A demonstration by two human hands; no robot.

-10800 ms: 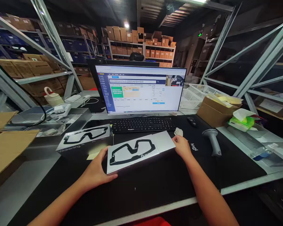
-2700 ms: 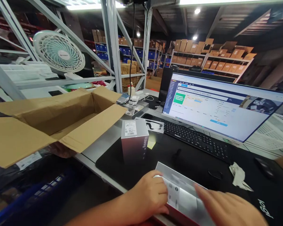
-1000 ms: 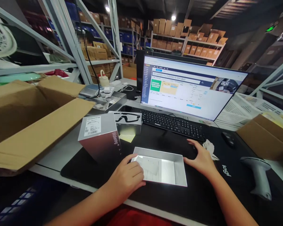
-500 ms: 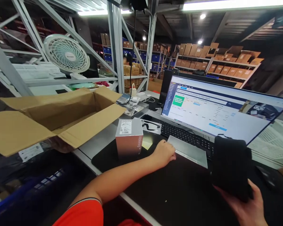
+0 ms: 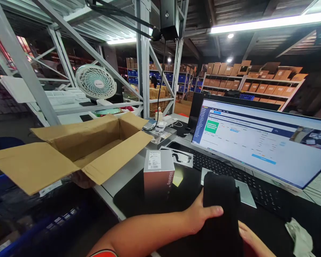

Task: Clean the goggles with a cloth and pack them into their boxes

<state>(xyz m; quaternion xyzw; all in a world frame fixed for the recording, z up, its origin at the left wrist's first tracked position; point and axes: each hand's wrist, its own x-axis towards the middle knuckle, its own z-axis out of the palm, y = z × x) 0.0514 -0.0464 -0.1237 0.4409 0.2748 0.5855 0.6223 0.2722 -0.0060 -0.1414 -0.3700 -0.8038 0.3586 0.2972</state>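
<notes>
A black fabric pouch [image 5: 220,214] hangs upright in front of me, its lower end running out of view. My left hand [image 5: 203,215] presses its fingers against the pouch's left side. My right hand [image 5: 253,240] is partly behind the pouch, with its fingers at the lower right edge. Beyond the pouch, a shallow silver box tray [image 5: 244,191] lies on the desk mat, its inside hidden. To the left stands a silver product box [image 5: 158,175] with a barcode label on top, and a flat lid printed with a glasses outline [image 5: 180,157] lies behind it.
An open cardboard carton [image 5: 77,150] sits at the desk's left edge, with a blue crate [image 5: 42,228] below. A black keyboard [image 5: 238,175] and lit monitor [image 5: 262,142] stand to the right. Crumpled white paper [image 5: 299,237] lies at lower right. Steel shelving and a fan [image 5: 95,82] stand behind.
The black pouch has moved left to the front of the tray, and my left hand has gone from the desk onto it. My view has turned slightly left.
</notes>
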